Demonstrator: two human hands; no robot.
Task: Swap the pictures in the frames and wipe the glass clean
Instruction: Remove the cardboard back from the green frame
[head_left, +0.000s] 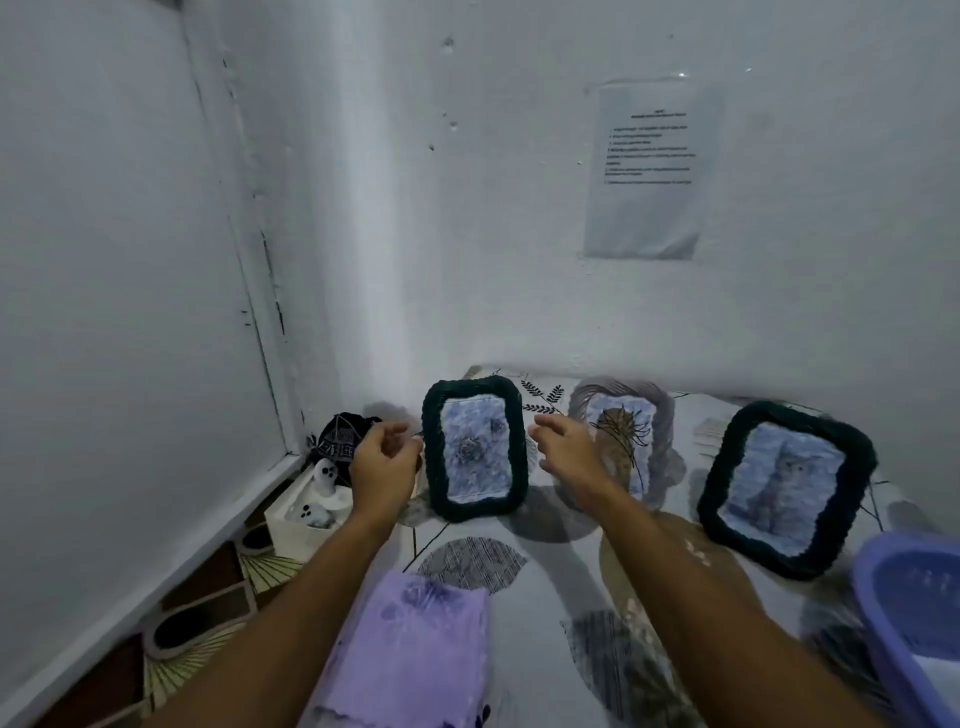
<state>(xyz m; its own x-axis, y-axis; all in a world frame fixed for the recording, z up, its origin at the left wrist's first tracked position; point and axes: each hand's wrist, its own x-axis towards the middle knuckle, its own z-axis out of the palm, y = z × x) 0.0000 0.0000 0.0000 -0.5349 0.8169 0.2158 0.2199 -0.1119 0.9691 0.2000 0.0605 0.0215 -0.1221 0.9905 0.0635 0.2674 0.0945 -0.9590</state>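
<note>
wall sheet (647, 171) print blurred, unreadable.

Three frames stood upright on the leaf-patterned worktop (545, 597) near the white wall: the dark green woven frame with a rose picture (472, 448) at the left, the grey woven frame (623, 441) in the middle and farther back, and the dark green woven frame with a cat picture (787, 488) at the right. The left hand (382, 465) hovered just left of the rose frame, the right hand (563, 447) just right of it, before the grey frame. The folded lilac cloth (410, 644) lay nearer, between the forearms. The purple plastic basin (914, 603) sat at the right edge. The sheet of printed paper (647, 169) hung on the wall above.
</note>
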